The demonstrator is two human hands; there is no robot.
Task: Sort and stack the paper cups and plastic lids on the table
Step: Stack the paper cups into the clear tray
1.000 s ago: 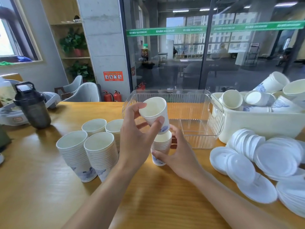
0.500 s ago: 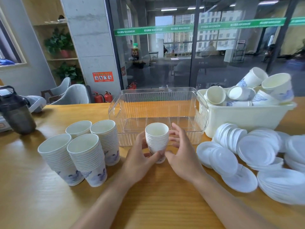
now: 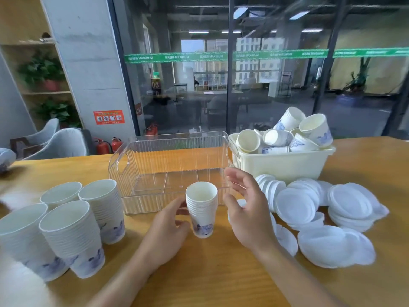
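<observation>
A short cup stack [image 3: 201, 209] is held upright on the table [image 3: 221, 273] by the left hand [image 3: 164, 231]; the right hand [image 3: 247, 209] is spread wide just right of it, apart.

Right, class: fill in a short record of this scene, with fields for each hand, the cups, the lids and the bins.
left hand: holds small cup stack
right hand: open, off the stack
finished stacks: four, left
clear bin: no cups inside
cream bin: loose cups
lids: piled right
</observation>
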